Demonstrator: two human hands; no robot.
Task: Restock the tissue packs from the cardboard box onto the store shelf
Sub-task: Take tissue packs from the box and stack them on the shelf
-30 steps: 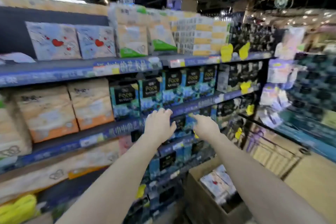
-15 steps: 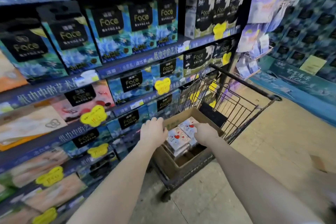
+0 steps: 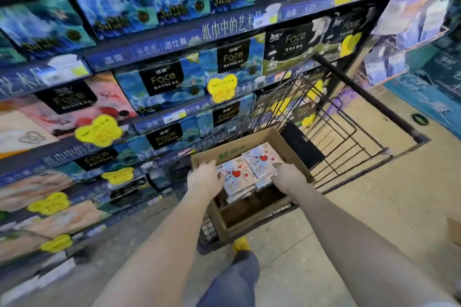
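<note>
A: So, where are the tissue packs (image 3: 249, 169)?
B: In the cardboard box (image 3: 229, 149), inside the cart (image 3: 374, 101).
A: And the hands?
B: Left hand (image 3: 205, 178) and right hand (image 3: 289, 176) clasp the packs' outer edges.

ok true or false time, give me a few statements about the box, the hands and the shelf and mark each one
1. The cardboard box sits in a shopping cart. True.
2. The box is empty. False: heart-printed tissue packs lie in it.
3. The left hand and right hand are at the packs, one on each side. True.
4. The shelf stands on the person's right. False: it is on the left.
5. The price tags on the shelf are red. False: they are yellow.
</note>
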